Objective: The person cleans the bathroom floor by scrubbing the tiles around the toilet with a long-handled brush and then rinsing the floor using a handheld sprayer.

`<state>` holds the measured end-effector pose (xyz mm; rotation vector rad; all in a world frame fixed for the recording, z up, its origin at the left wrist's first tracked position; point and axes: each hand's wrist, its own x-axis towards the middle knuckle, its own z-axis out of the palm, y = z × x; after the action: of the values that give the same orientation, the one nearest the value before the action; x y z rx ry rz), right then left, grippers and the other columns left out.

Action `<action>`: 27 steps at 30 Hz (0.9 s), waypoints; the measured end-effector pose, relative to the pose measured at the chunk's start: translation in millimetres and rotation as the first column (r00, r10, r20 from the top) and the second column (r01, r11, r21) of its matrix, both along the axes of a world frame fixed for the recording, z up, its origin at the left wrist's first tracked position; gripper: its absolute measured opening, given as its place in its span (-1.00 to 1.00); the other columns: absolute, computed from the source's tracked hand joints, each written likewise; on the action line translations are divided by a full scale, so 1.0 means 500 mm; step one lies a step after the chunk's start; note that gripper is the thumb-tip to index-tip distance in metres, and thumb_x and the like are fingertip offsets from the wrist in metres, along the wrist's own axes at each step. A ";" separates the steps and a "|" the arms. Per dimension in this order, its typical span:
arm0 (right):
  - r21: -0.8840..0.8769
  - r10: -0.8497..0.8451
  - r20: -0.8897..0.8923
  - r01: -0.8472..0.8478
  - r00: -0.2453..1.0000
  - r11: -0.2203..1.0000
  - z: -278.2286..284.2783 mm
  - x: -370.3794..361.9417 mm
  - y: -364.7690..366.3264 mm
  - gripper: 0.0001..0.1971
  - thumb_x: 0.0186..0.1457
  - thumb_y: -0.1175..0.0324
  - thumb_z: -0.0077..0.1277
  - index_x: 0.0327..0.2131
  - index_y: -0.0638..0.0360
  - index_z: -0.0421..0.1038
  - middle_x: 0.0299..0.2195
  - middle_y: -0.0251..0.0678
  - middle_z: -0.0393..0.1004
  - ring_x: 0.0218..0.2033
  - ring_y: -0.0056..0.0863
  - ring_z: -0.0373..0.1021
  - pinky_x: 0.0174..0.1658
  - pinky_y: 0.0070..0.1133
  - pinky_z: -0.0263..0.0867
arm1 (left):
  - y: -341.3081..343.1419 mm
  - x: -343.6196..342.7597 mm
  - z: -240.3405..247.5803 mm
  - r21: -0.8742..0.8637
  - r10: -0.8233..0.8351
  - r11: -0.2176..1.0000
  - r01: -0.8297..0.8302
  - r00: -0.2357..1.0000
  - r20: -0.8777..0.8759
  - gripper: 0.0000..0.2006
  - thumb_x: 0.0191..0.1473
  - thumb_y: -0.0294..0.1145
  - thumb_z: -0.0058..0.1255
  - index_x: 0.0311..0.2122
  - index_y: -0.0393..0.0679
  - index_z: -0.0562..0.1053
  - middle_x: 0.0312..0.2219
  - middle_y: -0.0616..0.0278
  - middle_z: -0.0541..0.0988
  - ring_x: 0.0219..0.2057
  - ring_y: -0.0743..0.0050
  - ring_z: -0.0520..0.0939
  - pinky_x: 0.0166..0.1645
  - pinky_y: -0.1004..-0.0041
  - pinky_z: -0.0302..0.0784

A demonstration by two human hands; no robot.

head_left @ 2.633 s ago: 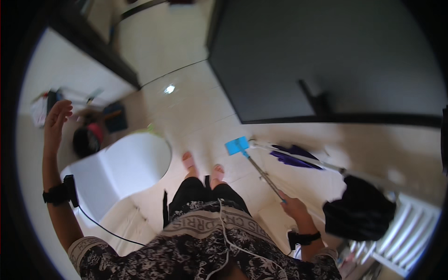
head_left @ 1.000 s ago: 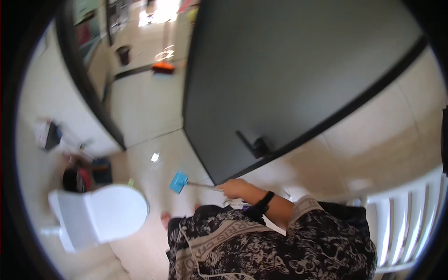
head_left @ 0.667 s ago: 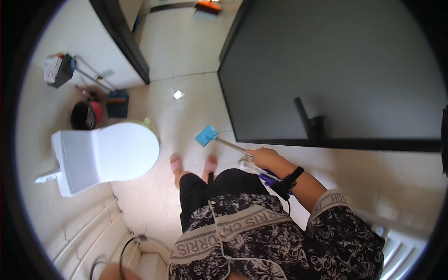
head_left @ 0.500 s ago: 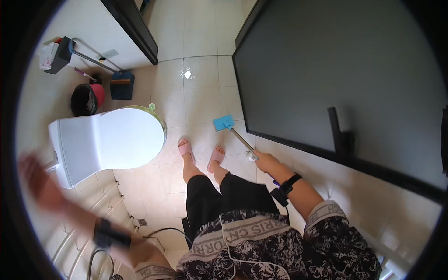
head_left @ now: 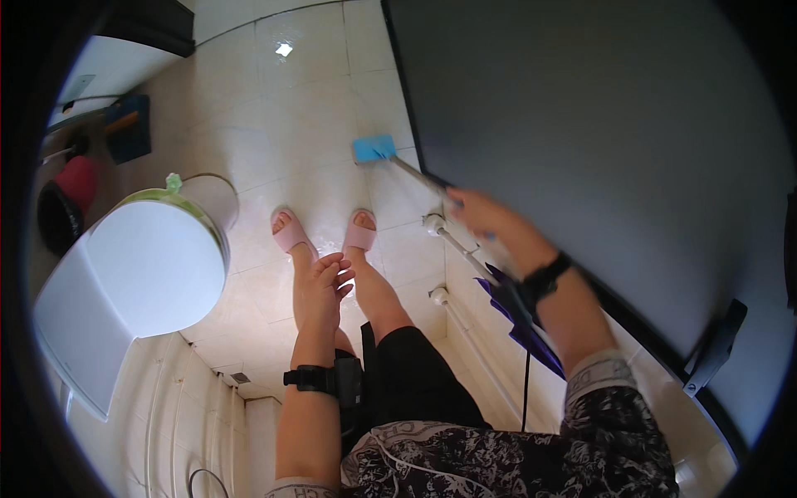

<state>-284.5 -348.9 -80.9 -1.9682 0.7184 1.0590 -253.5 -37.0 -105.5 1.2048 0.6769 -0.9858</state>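
Note:
My right hand [head_left: 486, 214] is closed around the grey handle of a small flat mop [head_left: 374, 149] with a light-blue rectangular head. The head rests on or just over the pale tiled floor, close to the dark door's lower edge. Its handle slants from the head back into my grip. My left hand [head_left: 326, 282] is in front of my shins, holding nothing, its fingers loosely spread and slightly curled. Pink slippers [head_left: 290, 235] are on my feet, a little nearer to me than the mop head.
A white toilet [head_left: 158, 266] with its lid down stands on the left. Beyond it are a pink bin [head_left: 76, 187] lined with black and a dark-blue dustpan [head_left: 127, 129]. A large dark door [head_left: 598, 149] fills the right side. White pipes [head_left: 486, 365] and purple fabric [head_left: 537, 349] lie below it.
My left hand has come from beside the toilet tank, at far left, to in front of my legs. The right hand keeps its grip on the mop. The whole view has shifted and turned.

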 end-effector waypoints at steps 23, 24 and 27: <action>-0.117 0.078 0.360 -0.038 0.930 0.992 0.196 0.482 -0.035 -0.69 0.08 0.29 -0.20 -0.08 0.09 0.24 -0.71 -0.34 0.22 -0.82 -0.57 0.17 -0.77 -0.60 0.15 | -0.243 -0.141 0.174 -0.770 -0.723 0.442 0.461 0.690 -0.002 -0.84 0.07 -0.35 -0.15 -0.40 -0.23 0.35 -0.50 0.22 0.50 -0.52 0.42 0.59 -0.41 0.58 0.48; -0.128 0.084 0.328 -0.043 0.941 0.991 0.199 0.473 -0.028 -0.61 0.07 0.29 -0.19 0.01 0.03 0.19 -0.69 -0.34 0.23 -0.81 -0.57 0.17 -0.77 -0.59 0.15 | -0.243 -0.120 0.150 -0.635 -0.680 0.626 0.454 0.715 -0.159 -0.82 0.09 -0.33 -0.18 -0.37 -0.23 0.36 -0.49 0.21 0.50 -0.53 0.43 0.58 -0.40 0.58 0.48; -0.291 0.044 0.317 0.052 0.947 0.955 0.136 0.420 -0.019 -0.60 0.08 0.21 -0.15 0.04 -0.14 0.19 -0.69 -0.46 0.20 -0.81 -0.70 0.09 -0.78 -0.68 0.11 | -0.208 -0.072 0.099 -0.603 -0.523 0.721 0.341 0.839 -0.150 -0.84 0.11 -0.35 -0.20 -0.35 -0.22 0.36 -0.45 0.22 0.50 -0.49 0.49 0.56 -0.34 0.58 0.48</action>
<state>-74.5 -358.5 -13.1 -2.3233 0.7306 0.6279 -289.5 -140.7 -55.9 0.6889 0.2891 -1.6740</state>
